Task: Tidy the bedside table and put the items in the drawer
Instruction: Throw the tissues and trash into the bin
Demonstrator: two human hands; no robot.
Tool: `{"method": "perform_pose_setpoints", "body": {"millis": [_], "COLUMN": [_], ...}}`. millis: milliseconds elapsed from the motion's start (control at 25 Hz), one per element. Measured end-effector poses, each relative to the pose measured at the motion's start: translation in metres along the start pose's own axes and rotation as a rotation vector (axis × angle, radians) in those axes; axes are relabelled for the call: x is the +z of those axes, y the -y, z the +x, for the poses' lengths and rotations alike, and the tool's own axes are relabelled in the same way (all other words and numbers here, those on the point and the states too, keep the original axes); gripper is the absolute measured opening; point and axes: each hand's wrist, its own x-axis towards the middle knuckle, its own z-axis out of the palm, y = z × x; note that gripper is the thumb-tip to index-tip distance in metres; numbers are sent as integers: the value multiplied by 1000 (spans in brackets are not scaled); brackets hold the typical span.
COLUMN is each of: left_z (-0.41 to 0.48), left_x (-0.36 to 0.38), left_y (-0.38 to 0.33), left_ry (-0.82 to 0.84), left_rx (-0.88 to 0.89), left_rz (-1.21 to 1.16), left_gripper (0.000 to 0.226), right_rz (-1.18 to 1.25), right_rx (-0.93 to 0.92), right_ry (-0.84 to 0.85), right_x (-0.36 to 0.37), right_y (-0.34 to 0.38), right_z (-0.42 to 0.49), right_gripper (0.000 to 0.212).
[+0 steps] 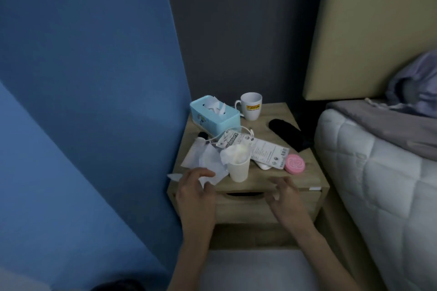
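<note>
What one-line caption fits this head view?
Left hand at crumpled tissues, right hand hovering by the closed drawer of a cluttered bedside table.

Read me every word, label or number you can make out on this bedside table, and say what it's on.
"JOTUN": yellow label on the white mug.
Crumpled packet: large lettering, too blurred to read.
Flat packet: print too small to read.
Pink round tin: raised pattern, unreadable.
Tissue box: a picture, no readable words.
</note>
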Motion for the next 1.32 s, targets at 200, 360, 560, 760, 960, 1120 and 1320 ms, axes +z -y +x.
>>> {"method": "perform_pose_setpoints", "body": {"millis": [200,360,560,760,960,1120,1320], "left_z": [8,11,24,47,65,76,48], "left_x": [-59,-107,-152,-151,-116,-79,-69], "left_y": [-85,-178,-292,-353,-364,-368,-367], "left_ry": [190,311,418,459,254,-103,-417], "left_rx": [-255,-340,-305,-242,-307,-437,-551], "left_rz": [-58,-101,-237,-232,-136,-107,-50], "left_gripper": [34,19,20,22,22,18,16], "right_rz": [157,257,360,511,504,472,440], "right_rx": [107,197,113,35,-113,-237,-374], "right_ry": [35,69,56,103,341,658,1004], "right_x": [-108,-195,-286,-324,-308,-300,-275], "right_y": [85,171,263,307,307,307,313], "right_z": [-50,-83,-98,-63,21,95,107], "right_gripper": [27,28,28,18,14,12,14]}}
